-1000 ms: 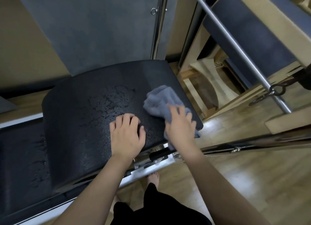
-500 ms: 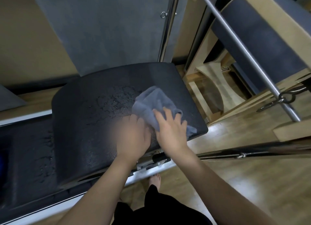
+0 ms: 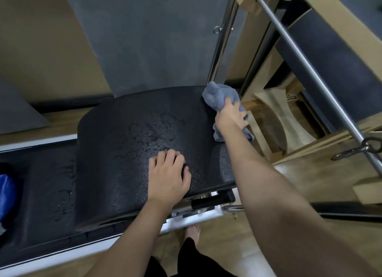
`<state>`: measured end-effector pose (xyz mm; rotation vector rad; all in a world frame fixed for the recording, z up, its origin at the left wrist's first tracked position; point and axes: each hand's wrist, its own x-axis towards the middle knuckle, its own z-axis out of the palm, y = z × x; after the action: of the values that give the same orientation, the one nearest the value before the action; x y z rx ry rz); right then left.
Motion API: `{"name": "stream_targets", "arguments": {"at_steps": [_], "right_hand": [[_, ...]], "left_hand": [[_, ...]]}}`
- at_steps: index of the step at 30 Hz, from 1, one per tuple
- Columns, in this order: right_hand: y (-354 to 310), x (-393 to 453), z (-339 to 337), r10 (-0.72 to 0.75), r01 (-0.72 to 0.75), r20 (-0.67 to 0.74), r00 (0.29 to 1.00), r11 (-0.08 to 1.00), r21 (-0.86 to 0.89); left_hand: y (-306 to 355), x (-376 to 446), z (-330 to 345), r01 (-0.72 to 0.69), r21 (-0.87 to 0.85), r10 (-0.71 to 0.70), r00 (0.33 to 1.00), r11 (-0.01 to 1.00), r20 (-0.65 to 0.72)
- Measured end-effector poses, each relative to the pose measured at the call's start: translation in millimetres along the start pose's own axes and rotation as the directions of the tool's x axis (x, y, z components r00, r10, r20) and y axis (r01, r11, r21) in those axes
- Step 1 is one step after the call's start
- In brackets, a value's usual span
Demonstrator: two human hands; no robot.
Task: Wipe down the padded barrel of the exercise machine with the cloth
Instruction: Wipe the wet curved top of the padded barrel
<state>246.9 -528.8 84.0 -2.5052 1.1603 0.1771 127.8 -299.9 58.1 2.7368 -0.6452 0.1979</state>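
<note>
Both hands are at work. With my right hand (image 3: 230,116) I grip the grey cloth (image 3: 220,98), fingers curled round its bunched middle, at the barrel's far right edge. My left hand (image 3: 168,173) rests on the barrel (image 3: 124,152), fingers loosely bent and holding nothing, near its front edge. Wet patches (image 3: 153,127) glisten on the black padding between my hands. I judge the cloth soft, light and limp, best held bunched in the palm; the barrel looks firm, padded and slick where wet. No containers are in view that I can make out; a blue object (image 3: 6,196) sits far left, unclear.
</note>
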Motion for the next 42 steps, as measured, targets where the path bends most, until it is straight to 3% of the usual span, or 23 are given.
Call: {"name": "stream_targets", "arguments": {"at_steps": [4,7,9,12,15,19,22,26,29,31,38,42], "right_hand": [[19.8,-84.8,15.6,-0.226,0.21,-0.091,0.97,0.965,-0.159],[45.1,-155.1,25.7,-0.441,0.416,-0.056,0.896,0.876,-0.243],[55.6,-166.4,24.7,-0.482,0.464,-0.032,0.876,0.858,-0.22],[45.4,-125.0,15.2,-0.376,0.363,-0.05,0.925,0.916,-0.17],[18.5,-50.8,8.4,-0.168,0.163,-0.074,0.983,0.984,-0.076],[1.4,30.7,-8.6,0.026,-0.026,0.004,1.0,0.996,0.082],[2.0,32.4,-8.6,-0.003,0.002,0.02,1.0,0.998,0.06],[20.8,-44.6,5.3,-0.099,0.098,-0.074,0.992,0.995,-0.024],[43.8,-113.2,15.5,-0.251,0.231,-0.115,0.961,0.959,-0.162],[47.6,-113.1,13.6,-0.282,0.263,-0.1,0.954,0.949,-0.173],[-7.2,43.3,-9.3,-0.007,0.008,-0.006,1.0,0.998,0.059],[-18.9,72.1,-11.2,0.05,-0.054,0.065,0.997,0.996,0.071]], "left_hand": [[0.5,1.5,0.3,-0.007,-0.006,0.007,1.0,1.0,0.004],[1.7,2.0,0.9,-0.005,0.017,0.005,1.0,1.0,0.009],[1.6,2.0,0.5,-0.002,0.02,0.002,1.0,1.0,0.001],[1.6,1.4,0.3,-0.006,-0.003,0.006,1.0,1.0,-0.009],[1.4,1.0,0.8,0.0,-0.014,0.0,1.0,1.0,-0.012],[1.2,-0.6,1.3,-0.007,-0.004,0.007,1.0,1.0,-0.02],[1.6,0.6,0.8,0.004,-0.001,-0.004,1.0,1.0,-0.016],[1.6,1.7,0.4,-0.003,-0.003,0.003,1.0,1.0,-0.011],[1.9,1.7,1.0,-0.007,-0.01,0.006,1.0,1.0,-0.021],[2.3,2.8,0.6,-0.01,-0.007,0.01,1.0,1.0,-0.022],[-0.1,2.0,1.3,-0.016,-0.027,0.015,1.0,1.0,-0.011],[-0.9,0.1,2.5,-0.008,-0.022,0.008,1.0,1.0,-0.006]]}}
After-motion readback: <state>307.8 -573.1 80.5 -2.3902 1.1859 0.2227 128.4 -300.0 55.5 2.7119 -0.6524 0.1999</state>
